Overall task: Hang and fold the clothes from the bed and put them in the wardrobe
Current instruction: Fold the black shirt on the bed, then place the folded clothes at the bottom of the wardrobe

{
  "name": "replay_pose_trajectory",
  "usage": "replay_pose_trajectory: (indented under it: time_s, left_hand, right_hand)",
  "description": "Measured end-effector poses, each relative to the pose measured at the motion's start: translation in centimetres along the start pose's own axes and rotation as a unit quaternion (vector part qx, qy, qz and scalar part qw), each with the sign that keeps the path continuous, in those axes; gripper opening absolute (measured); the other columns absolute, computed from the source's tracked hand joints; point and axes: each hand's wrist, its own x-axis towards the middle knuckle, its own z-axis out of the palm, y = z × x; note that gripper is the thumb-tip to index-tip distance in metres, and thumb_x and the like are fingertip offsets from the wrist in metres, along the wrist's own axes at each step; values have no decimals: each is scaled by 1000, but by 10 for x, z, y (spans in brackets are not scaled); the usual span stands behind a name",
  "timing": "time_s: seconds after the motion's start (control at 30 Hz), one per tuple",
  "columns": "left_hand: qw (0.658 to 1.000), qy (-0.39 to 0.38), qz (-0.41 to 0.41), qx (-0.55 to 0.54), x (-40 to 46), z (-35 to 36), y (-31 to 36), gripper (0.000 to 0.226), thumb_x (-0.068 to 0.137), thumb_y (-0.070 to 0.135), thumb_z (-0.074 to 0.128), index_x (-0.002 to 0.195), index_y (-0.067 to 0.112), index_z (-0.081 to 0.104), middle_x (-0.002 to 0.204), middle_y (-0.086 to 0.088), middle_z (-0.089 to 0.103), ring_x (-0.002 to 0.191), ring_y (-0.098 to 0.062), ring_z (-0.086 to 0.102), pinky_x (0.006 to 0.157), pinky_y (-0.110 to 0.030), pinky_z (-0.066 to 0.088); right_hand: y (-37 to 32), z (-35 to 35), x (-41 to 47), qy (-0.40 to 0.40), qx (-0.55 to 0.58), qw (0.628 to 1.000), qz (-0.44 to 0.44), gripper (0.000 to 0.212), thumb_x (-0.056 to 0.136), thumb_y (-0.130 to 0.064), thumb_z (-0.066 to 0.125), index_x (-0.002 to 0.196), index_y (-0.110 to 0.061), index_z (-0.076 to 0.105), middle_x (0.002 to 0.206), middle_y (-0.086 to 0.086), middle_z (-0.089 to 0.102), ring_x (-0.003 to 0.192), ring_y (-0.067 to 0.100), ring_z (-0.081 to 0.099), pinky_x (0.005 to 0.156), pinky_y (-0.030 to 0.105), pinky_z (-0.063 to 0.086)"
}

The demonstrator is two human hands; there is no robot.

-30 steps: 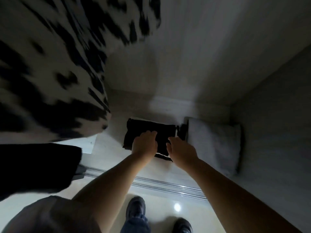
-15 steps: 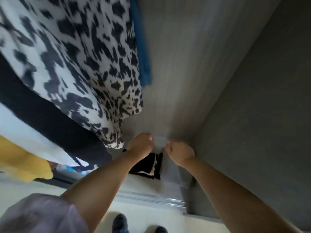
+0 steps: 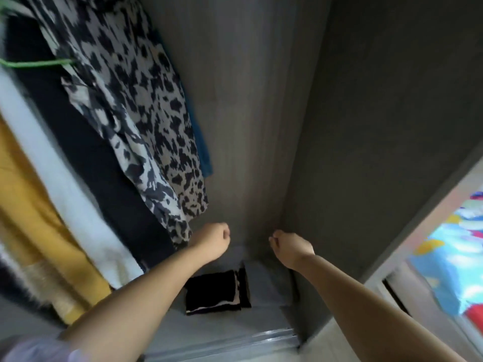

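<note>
Inside the wardrobe (image 3: pixel 261 100), 2 bare hands raised apart above the folded black garment (image 3: pixel 214 291), holding nothing: left hand (image 3: pixel 213 242) with fingers curled into a loose fist, right hand (image 3: pixel 291 248) with fingers curled inward and close together. Folded black garment flat on the wardrobe floor, below and between both hands, with a folded grey cloth (image 3: pixel 266 283) touching its right edge. Left of the garment and higher, hanging: leopard-print dress (image 3: pixel 146 121), black garment (image 3: pixel 86 152), white garment (image 3: pixel 60 194), yellow garment (image 3: pixel 28 205).
</note>
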Motion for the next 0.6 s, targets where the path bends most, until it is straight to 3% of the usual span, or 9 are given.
replay_pose_trajectory:
  time_s: [0.1,0.23,0.4,0.6]
  left_hand:
    - [999,-2,31,21,-32,-14,-3,23,93,21,42,100,24,64,99,-3,67,90,-27,62,68,-27,43]
    - [994,-34,101,38,-63,-8,33,26,94,21,39,100,24,64,100,-1,66,89,-26,61,71,-28,45]
    - [973,-83,211,42,-100,35,117,26,91,20,38,99,24,63,89,4,64,77,-21,59,65,-27,43]
    - [930,-140,335,59,-148,96,248,25,89,22,41,99,23,64,107,-1,66,97,-27,60,80,-31,49]
  right_hand:
    - [-17,11,-45,24,13,999,23,40,101,-42,29,116,-15,55,112,13,66,104,34,61,78,35,46]
    - [-7,20,-107,57,26,995,73,42,101,-45,29,115,-16,56,109,13,66,100,35,62,75,36,47]
    - [65,12,-193,79,32,980,179,39,100,-42,30,110,-15,57,109,15,66,99,35,62,72,33,42]
    - [174,-2,-311,94,40,946,307,33,98,-39,34,102,-15,57,108,14,65,99,34,62,69,34,38]
